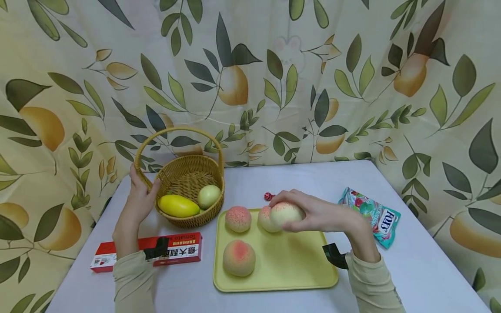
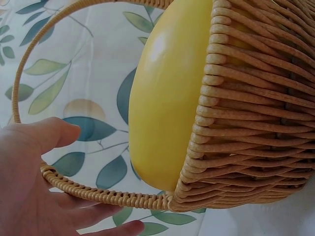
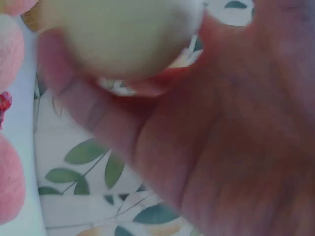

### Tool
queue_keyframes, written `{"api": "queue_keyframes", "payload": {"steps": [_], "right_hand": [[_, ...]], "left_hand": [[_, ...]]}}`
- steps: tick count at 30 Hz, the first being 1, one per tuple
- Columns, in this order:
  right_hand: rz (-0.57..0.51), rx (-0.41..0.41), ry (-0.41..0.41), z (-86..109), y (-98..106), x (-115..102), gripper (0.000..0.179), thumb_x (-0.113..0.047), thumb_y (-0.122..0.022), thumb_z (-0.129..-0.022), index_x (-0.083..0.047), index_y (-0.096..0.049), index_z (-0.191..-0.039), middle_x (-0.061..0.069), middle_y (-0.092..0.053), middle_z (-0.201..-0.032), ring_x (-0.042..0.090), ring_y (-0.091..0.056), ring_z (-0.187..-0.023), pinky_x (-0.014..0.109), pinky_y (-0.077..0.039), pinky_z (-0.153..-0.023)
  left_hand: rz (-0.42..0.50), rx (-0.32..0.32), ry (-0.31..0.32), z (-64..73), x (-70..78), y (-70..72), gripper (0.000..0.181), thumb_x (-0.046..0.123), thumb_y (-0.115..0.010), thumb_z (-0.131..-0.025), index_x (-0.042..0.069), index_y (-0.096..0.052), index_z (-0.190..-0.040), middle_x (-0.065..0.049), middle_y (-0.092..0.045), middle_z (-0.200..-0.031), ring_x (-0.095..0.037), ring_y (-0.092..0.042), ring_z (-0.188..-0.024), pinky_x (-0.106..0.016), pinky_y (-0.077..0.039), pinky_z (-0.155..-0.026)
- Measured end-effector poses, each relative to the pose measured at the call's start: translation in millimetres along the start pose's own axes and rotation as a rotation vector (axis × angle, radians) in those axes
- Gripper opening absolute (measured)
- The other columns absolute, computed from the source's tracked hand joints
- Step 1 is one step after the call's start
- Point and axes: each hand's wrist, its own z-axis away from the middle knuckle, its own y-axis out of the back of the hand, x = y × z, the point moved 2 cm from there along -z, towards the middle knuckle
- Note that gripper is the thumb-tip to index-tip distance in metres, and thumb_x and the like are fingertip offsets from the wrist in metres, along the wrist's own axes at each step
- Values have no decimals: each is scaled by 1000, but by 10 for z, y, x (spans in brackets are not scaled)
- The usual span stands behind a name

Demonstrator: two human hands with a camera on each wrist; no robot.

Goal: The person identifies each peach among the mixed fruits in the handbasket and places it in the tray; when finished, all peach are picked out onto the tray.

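Observation:
In the head view my right hand (image 1: 322, 214) grips a pale peach with a pink blush (image 1: 287, 213) above the yellow tray (image 1: 291, 269). Its thumb and fingers wrap the fruit, also large in the right wrist view. Behind the held peach, another peach (image 1: 266, 219) is partly hidden on the tray. Two more peaches, one pink (image 1: 238, 218) and one larger (image 1: 239, 258), sit at the tray's left. My left hand (image 1: 138, 200) touches the wicker basket's (image 1: 192, 167) handle with outstretched fingers, the handle passing between thumb and fingers. Inside lie a smooth yellow fruit (image 1: 178, 206) and a pale green round fruit (image 1: 209, 196).
A red box (image 1: 182, 248) lies partly behind the left forearm, in front of the basket. A small red-wrapped candy (image 1: 268, 196) is just beyond the tray. To the right of the right hand lies a teal FOX'S bag (image 1: 372, 217). A leaf-patterned curtain hangs behind the table.

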Motion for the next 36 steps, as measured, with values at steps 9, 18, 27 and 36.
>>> {"api": "queue_keyframes", "payload": {"steps": [9, 18, 27, 36], "right_hand": [[209, -187, -121, -5, -349, -320, 37, -26, -83, -79, -32, -63, -109, -9, -59, -103, 9, -53, -93, 27, -47, -78], [475, -231, -346, -190, -819, -417, 41, -24, -88, -73, -37, -61, -101, -9, -54, -92, 17, -52, -71, 34, -42, -64], [531, -141, -386, -276, -905, -346, 52, -12, -88, -68, -25, -49, -101, 4, -52, -97, 20, -52, -76, 34, -40, -64], [555, -118, -443, -297, -969, -331, 57, -17, -92, -66, -21, -50, -103, 7, -53, -102, 25, -56, -78, 40, -47, -67]], "left_hand": [[3, 0, 14, 16, -29, -7, 96, 49, -41, -108, 16, 35, -155, -35, 12, -167, -62, -15, -150, -76, -20, -118], [37, -2, 9, 28, -92, -50, 96, 50, -41, -107, 19, 36, -155, -33, 13, -168, -60, -13, -152, -74, -18, -120], [22, -2, 32, 39, -55, -18, 95, 49, -41, -107, 20, 37, -154, -33, 14, -168, -61, -12, -152, -76, -18, -119], [57, -22, -30, -3, -40, -22, 95, 44, -43, -108, 21, 36, -155, -30, 16, -169, -56, -5, -155, -74, -13, -121]]}}
